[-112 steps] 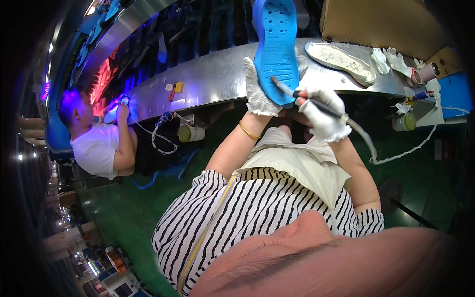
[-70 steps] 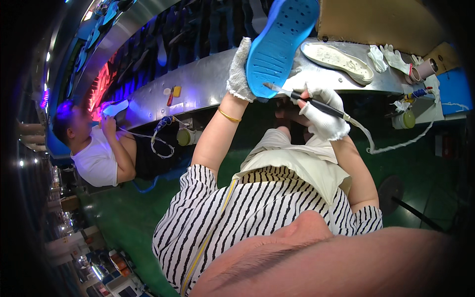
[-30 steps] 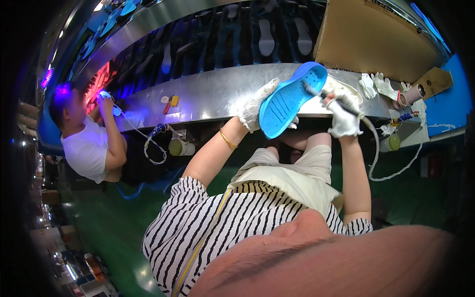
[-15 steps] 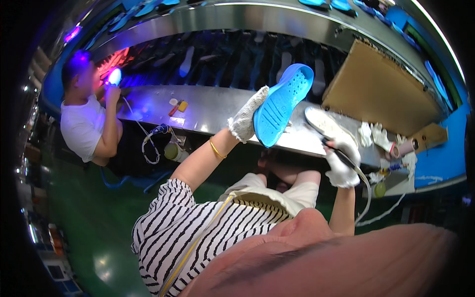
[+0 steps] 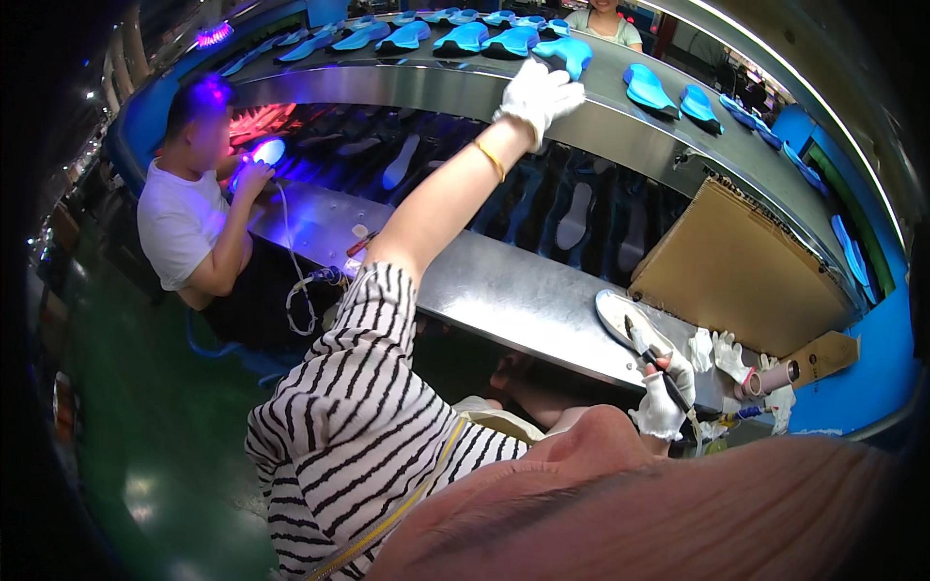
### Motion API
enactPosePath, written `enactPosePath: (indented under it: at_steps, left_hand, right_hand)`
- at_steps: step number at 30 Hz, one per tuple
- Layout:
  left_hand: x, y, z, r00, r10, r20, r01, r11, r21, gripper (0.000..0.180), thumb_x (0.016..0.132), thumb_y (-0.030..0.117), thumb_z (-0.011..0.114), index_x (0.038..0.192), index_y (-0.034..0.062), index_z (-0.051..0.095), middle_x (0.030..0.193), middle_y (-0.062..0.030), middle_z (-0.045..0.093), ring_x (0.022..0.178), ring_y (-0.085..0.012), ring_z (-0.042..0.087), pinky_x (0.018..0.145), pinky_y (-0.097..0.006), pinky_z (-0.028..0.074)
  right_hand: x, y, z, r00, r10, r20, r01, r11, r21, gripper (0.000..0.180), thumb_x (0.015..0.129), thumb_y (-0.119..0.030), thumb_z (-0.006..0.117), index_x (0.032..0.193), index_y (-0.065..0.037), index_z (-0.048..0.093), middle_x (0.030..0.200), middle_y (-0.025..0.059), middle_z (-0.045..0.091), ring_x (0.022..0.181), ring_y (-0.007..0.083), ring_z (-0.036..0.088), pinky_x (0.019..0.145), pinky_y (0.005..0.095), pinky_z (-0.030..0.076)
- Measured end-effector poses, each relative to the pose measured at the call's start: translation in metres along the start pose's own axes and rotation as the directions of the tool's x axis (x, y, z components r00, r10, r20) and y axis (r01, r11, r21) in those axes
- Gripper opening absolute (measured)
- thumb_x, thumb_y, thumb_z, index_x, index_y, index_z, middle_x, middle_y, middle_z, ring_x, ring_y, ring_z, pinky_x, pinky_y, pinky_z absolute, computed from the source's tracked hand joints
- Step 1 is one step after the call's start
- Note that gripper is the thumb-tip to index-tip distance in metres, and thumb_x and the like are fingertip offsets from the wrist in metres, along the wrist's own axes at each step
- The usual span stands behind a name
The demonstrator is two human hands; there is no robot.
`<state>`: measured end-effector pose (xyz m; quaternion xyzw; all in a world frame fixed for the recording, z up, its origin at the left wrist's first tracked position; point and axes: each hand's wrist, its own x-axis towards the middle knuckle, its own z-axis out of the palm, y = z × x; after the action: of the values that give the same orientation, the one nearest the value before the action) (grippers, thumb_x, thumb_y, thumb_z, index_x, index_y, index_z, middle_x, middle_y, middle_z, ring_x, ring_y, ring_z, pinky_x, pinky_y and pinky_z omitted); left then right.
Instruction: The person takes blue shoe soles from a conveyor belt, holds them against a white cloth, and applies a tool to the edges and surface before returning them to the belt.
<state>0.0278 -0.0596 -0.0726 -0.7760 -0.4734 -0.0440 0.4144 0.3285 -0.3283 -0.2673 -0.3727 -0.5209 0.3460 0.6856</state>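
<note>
My gloved left hand (image 5: 538,89) reaches up and away to the upper conveyor belt (image 5: 620,121). It grips the near end of a blue shoe sole (image 5: 567,50), which lies on the belt beside other blue soles (image 5: 465,37). My gloved right hand (image 5: 664,397) stays low at the metal worktable (image 5: 504,290) and holds a dark thin brush-like tool (image 5: 644,349). The tool's tip rests at a white sole (image 5: 620,315) lying on the table's edge.
A co-worker in a white shirt (image 5: 184,218) sits at left, holding a sole under purple light (image 5: 266,153). A cardboard sheet (image 5: 746,261) leans at right. Spare white gloves (image 5: 722,353) and a small roll (image 5: 775,378) lie near my right hand. More blue soles (image 5: 668,95) ride the belt.
My left arm has swung the blue sole from in front of me up onto the upper belt. My right hand has dropped with the tool to the white sole on the table.
</note>
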Motion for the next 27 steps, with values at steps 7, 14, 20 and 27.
enactPosePath:
  at_steps: [7,14,20,27]
  left_hand:
    - [-0.032,-0.013,0.029,0.734,-0.554,-0.394,-0.108,0.477,-0.872,0.029,0.089,0.015,0.055,0.115,0.0016,0.055,0.105,-0.0110,0.063,0.094,-0.0201,0.061,0.085,-0.029,0.047]
    - [0.009,-0.075,0.049,0.860,-0.471,-0.196,0.313,0.791,-0.525,0.043,0.083,0.027,0.055,0.125,0.0191,0.050,0.113,-0.0058,0.058,0.093,-0.0203,0.059,0.084,-0.040,0.045]
    - [0.043,-0.112,0.091,0.920,-0.387,-0.064,0.373,0.914,-0.160,0.053,0.083,0.038,0.054,0.133,0.0241,0.044,0.125,-0.0055,0.054,0.113,-0.0228,0.052,0.102,-0.053,0.028]
    - [0.044,-0.153,0.120,0.826,-0.428,0.366,0.550,0.752,-0.363,0.048,0.079,0.042,0.062,0.122,0.0228,0.055,0.116,-0.0047,0.061,0.101,-0.0244,0.060,0.087,-0.037,0.049]
  right_hand:
    - [0.010,0.019,-0.009,1.000,-0.014,0.022,0.014,1.000,-0.019,0.019,0.078,0.006,0.064,0.094,0.000,0.055,0.098,0.0078,0.055,0.086,0.0147,0.058,0.073,0.0262,0.052]
    - [0.003,0.043,-0.004,0.998,0.052,-0.040,-0.054,0.998,-0.034,0.020,0.079,0.004,0.064,0.097,-0.001,0.055,0.094,0.0070,0.055,0.082,0.0157,0.058,0.077,0.0294,0.049]
    - [0.021,0.050,0.000,0.983,0.141,-0.114,-0.133,0.988,0.078,0.017,0.081,0.004,0.061,0.097,-0.001,0.055,0.094,0.0045,0.054,0.080,0.0113,0.054,0.073,0.0236,0.046]
    - [0.030,0.077,0.006,0.969,0.190,-0.160,-0.176,0.979,0.099,0.020,0.077,0.007,0.063,0.094,-0.001,0.058,0.100,0.0093,0.058,0.085,0.0179,0.059,0.074,0.0287,0.051]
